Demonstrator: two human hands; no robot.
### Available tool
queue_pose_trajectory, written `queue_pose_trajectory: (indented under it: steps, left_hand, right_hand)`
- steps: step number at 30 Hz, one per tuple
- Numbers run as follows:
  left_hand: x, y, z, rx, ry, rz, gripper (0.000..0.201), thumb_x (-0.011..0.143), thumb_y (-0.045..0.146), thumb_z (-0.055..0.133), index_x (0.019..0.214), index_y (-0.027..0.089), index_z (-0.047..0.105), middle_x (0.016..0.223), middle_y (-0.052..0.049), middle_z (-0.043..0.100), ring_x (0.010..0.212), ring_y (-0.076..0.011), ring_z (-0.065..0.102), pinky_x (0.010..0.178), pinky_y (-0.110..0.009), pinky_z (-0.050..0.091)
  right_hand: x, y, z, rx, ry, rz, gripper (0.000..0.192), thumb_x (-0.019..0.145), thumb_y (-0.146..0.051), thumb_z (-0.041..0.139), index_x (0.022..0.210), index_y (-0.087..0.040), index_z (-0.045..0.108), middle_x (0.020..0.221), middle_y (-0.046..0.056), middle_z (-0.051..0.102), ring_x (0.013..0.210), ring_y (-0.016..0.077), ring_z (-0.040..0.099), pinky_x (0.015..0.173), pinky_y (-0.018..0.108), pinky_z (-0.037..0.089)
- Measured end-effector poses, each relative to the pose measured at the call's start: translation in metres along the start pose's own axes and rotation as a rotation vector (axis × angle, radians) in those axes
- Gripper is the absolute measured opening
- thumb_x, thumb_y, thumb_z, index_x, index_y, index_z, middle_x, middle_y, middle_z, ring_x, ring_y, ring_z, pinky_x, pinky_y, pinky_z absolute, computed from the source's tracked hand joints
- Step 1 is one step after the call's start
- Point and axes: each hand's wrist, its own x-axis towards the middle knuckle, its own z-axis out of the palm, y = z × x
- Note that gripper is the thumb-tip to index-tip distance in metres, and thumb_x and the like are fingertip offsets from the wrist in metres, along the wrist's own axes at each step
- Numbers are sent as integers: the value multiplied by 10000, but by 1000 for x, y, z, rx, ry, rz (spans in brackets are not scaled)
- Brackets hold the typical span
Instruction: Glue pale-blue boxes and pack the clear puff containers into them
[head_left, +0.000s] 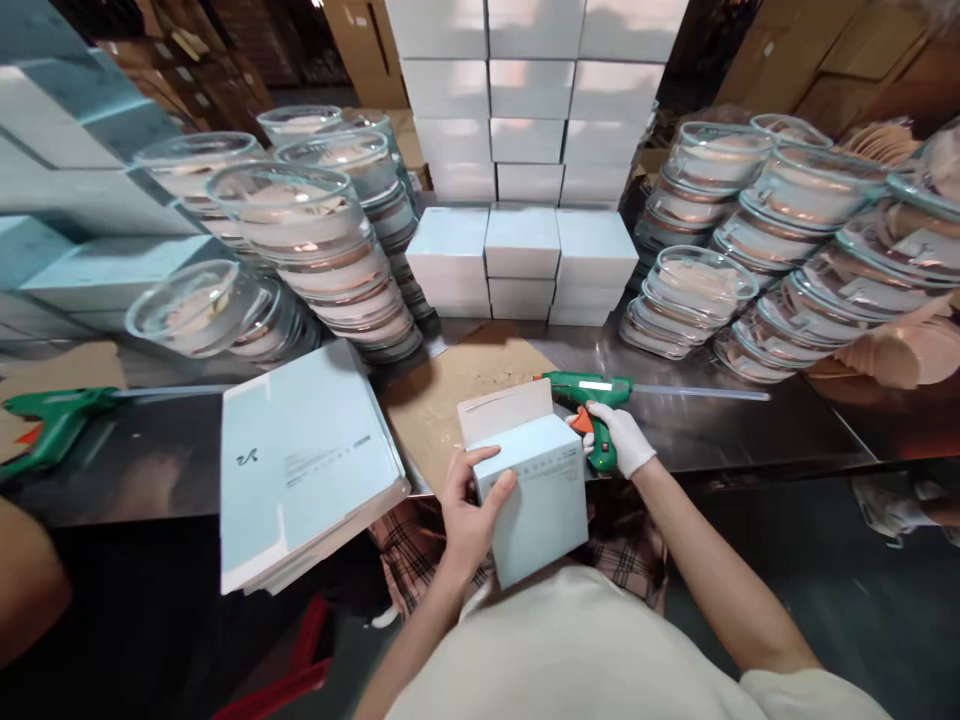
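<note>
My bare left hand (472, 505) grips a light-blue carton box (540, 510) near my chest, thumb on its printed face and fingers on the far side. One white end flap (504, 410) of the box stands up. In my gloved right hand (619, 440) is a green glue gun (592, 388) with an orange trigger, its nozzle pointing left just above the flap. A clear glue stick (701, 393) sticks out of its back. Under the nozzle lies a piece of brown cardboard (480, 370) with small specks on it.
Flat light-blue cartons (300, 460) are piled at left, overhanging the table's front edge. Another green glue gun (56, 425) lies further left. Stacked glass containers (322, 240) stand on both sides, with white boxes (521, 240) piled at the back. Someone's arm (30, 580) shows at far left.
</note>
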Motion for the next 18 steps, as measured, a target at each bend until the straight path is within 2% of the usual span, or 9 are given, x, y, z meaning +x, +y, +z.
queue_pose_trajectory:
  steps: [2, 4, 7, 8, 10, 12, 13, 16, 18]
  left_hand:
    - [1, 1, -2, -24, 3, 2, 411, 840, 590, 796, 1016, 220, 771, 929, -36, 643, 848, -203, 616, 728, -281, 472]
    - [2, 2, -3, -54, 1, -2, 414, 830, 596, 802, 1002, 220, 772, 936, -35, 640, 852, -203, 620, 737, -281, 477]
    - [2, 2, -4, -97, -26, -16, 401, 818, 587, 818, 987, 226, 777, 981, -41, 654, 892, -211, 634, 776, -288, 487]
    - [2, 3, -3, -108, -43, -19, 392, 817, 581, 823, 985, 229, 779, 987, -42, 658, 911, -217, 640, 794, -293, 491]
    - [1, 3, 0, -121, -67, -12, 377, 812, 566, 835, 977, 232, 776, 1022, -56, 671, 1018, -247, 654, 863, -313, 502]
    - [0, 3, 4, -135, -62, 0, 368, 804, 543, 853, 970, 229, 758, 1112, -79, 675, 1164, -279, 643, 940, -333, 505]
    - [0, 2, 7, -158, -43, 4, 383, 797, 533, 863, 993, 230, 738, 1161, -88, 672, 1202, -283, 638, 959, -338, 508]
    - [3, -1, 11, -329, 29, -13, 591, 792, 501, 884, 1243, 275, 576, 1216, -94, 676, 1116, -249, 700, 921, -342, 546]
    - [7, -3, 12, -449, 52, -10, 748, 815, 471, 879, 1376, 332, 404, 1168, -70, 703, 1047, -228, 731, 900, -352, 563]
  right_hand:
    - [9, -7, -8, -73, -1, 28, 551, 935, -627, 564, 818, -112, 721, 677, 161, 739, 557, 236, 683, 532, 332, 554]
    - [8, -14, -20, -166, 41, 33, 504, 897, -606, 671, 710, -138, 706, 669, 166, 736, 685, 290, 747, 587, 330, 567]
    - [-5, -27, -24, -216, 103, -116, 350, 810, -521, 805, 812, -173, 770, 925, 137, 808, 1007, 315, 765, 772, 317, 592]
    - [-11, -30, -19, -181, 49, -195, 355, 789, -513, 824, 924, -186, 797, 1053, 117, 814, 1081, 308, 748, 845, 328, 595]
    - [-19, -34, -3, -53, -173, -307, 503, 743, -523, 863, 1116, -193, 798, 1210, 99, 791, 1139, 300, 730, 962, 375, 586]
    - [-21, -34, 12, 98, -372, -304, 626, 687, -537, 910, 1181, -174, 782, 1215, 108, 787, 1119, 302, 735, 1010, 420, 577]
    - [-21, -32, 16, 152, -406, -294, 652, 676, -551, 923, 1184, -170, 778, 1201, 109, 788, 1110, 300, 737, 1016, 430, 574]
    - [-18, -25, 9, 177, -481, -418, 725, 744, -741, 824, 1193, -174, 768, 1251, 128, 755, 1154, 307, 712, 1018, 438, 566]
    - [-18, -25, -3, 90, -657, -598, 826, 758, -868, 708, 1218, -184, 751, 1332, 145, 704, 1246, 320, 664, 1065, 461, 535]
